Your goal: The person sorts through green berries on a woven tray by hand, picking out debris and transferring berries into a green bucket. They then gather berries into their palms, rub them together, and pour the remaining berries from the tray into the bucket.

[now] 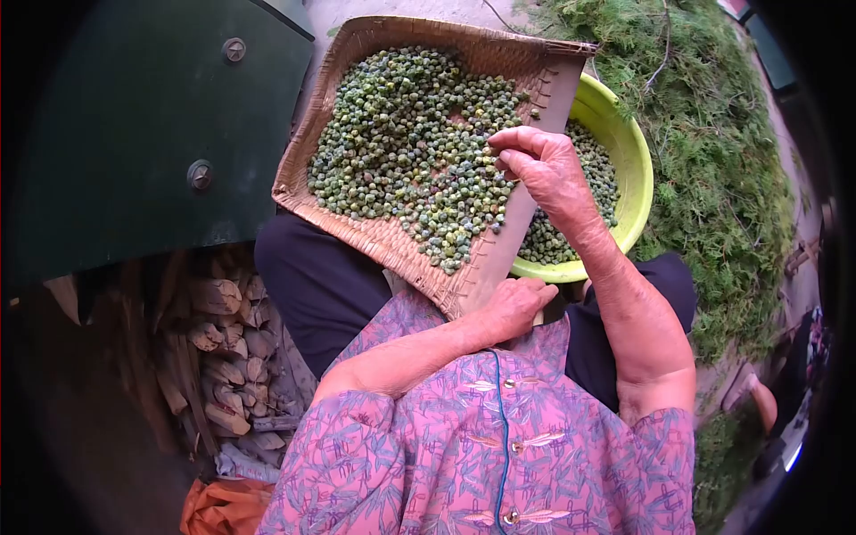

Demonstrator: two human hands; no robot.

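Note:
A woven winnowing basket [303, 169] lies tilted across my lap, with a flat board [526, 218] along its right edge. Small round green berries or seed pods [392, 134] are spread over it. My left hand [517, 308] is closed at the basket's near right corner, gripping its edge; some fingers are hidden. Over the board hovers my right hand [546, 169], thumb and forefinger drawn close together beside the green berries. Whether a berry sits between those fingertips is too small to tell. Partly beneath the board stands a yellow-green basin [637, 178] holding more of the same berries.
Cut green branches [713, 178] are heaped along the right. A dark green metal panel [152, 134] fills the upper left, above stacked split firewood [236, 357]. An orange bag or cloth [227, 506] lies at the lower left. Part of another person's limb [762, 401] shows at the right edge.

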